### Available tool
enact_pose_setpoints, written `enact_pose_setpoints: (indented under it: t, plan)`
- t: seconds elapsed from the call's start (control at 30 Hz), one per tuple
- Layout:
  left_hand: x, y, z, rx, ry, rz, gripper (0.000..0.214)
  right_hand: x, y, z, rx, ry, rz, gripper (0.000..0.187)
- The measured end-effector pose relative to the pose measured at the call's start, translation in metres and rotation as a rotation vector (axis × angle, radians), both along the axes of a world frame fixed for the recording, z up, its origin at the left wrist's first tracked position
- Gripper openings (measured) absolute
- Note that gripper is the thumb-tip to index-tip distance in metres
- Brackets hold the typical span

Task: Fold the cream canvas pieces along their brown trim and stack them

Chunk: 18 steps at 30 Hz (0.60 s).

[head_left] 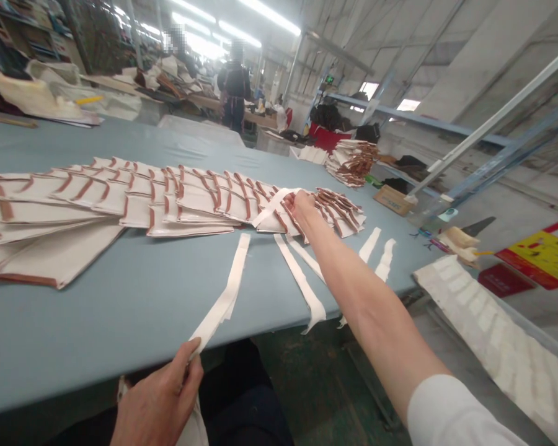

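Leftmost panels [51, 254] cut off; strip [305, 255] part-hidden behind forearm [369, 297].

The left hand [160, 393] grips the near end of a long, narrow cream fabric strip [230, 288], which extends across the blue-grey flat tabletop [134, 328]. The right hand [301, 205] holds a second narrow cream fabric strip [272, 209] over a row of overlapping cream fabric panels with brown edging [195, 201]. Further loose cream strips [301, 282] lie at the near right. A person in dark clothing [235, 87] stands at the far side.
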State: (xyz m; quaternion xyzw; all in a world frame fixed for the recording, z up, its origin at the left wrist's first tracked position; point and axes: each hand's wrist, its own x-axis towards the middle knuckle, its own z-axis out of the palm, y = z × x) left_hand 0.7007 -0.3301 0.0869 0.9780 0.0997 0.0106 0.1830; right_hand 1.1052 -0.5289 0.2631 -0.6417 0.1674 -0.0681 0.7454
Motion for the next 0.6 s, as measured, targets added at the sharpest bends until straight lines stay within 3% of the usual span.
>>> enact_pose_setpoints:
  t: [0.1, 0.23, 0.43, 0.6]
  plan:
    - [0.003, -0.001, 0.004, -0.031, 0.037, 0.003, 0.047, -0.018, 0.003, 0.009, -0.022, -0.05, 0.05, 0.038]
    - [0.006, -0.004, 0.011, -0.069, 0.059, 0.011, 0.046, -0.084, 0.017, 0.012, -0.04, -0.141, 0.225, 0.025]
    - [0.001, -0.005, 0.021, -0.12, 0.04, 0.027, 0.037, -0.214, 0.025, 0.014, -0.037, -0.27, 0.633, 0.049]
    - [-0.004, 0.001, 0.025, -0.239, -0.035, 0.011, 0.031, -0.288, 0.035, 0.01, -0.027, -0.257, 0.851, 0.058]
